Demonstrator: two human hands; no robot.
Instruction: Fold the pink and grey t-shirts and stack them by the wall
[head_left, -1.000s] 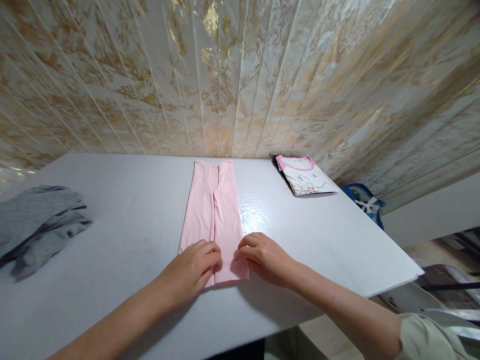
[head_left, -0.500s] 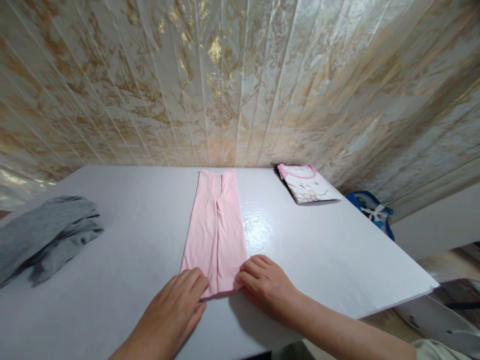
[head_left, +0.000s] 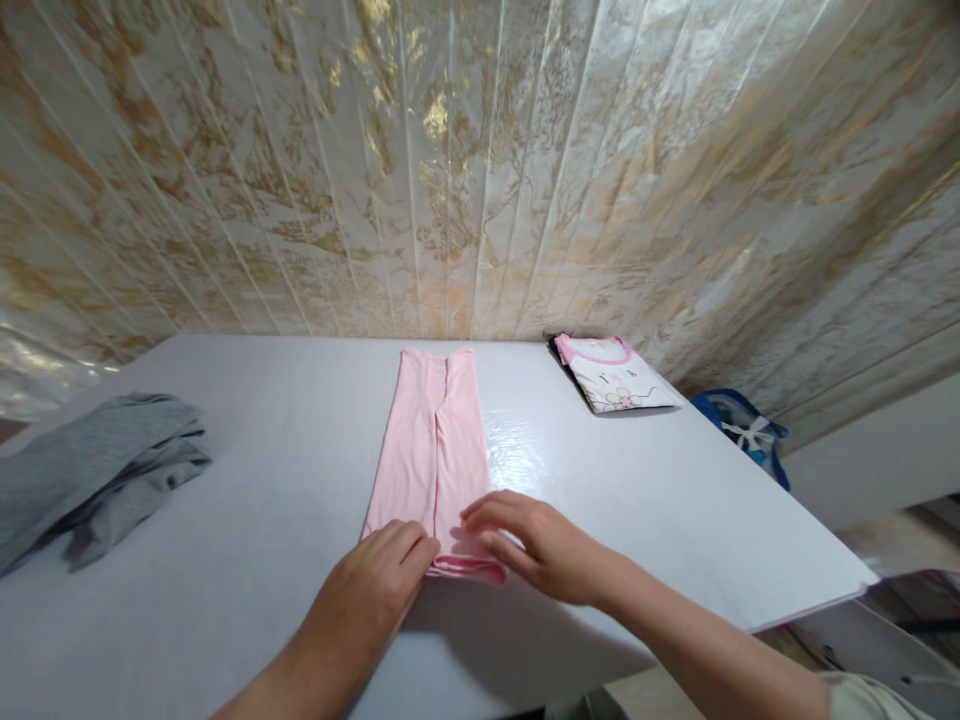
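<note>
- Pink garment (head_left: 412,450): mid white table (head_left: 292,450), lengthwise, near edge slightly curled up at right.
- Left hand (head_left: 379,580): fingers bent over near-left edge; can't tell if gripping.
- Right hand (head_left: 544,545): half-open, thumb apart from fingers, at near-right corner; contact unclear.
- Grey cloth (head_left: 112,460) crumpled far left; folded white shirt (head_left: 619,380) back right.

No text was readable for certain — the folded white, pink-trimmed shirt (head_left: 611,376) carried small dark letter-like marks (head_left: 632,374) above a flower print (head_left: 624,399), the rightmost resembling an A — all too small to confirm.
</note>
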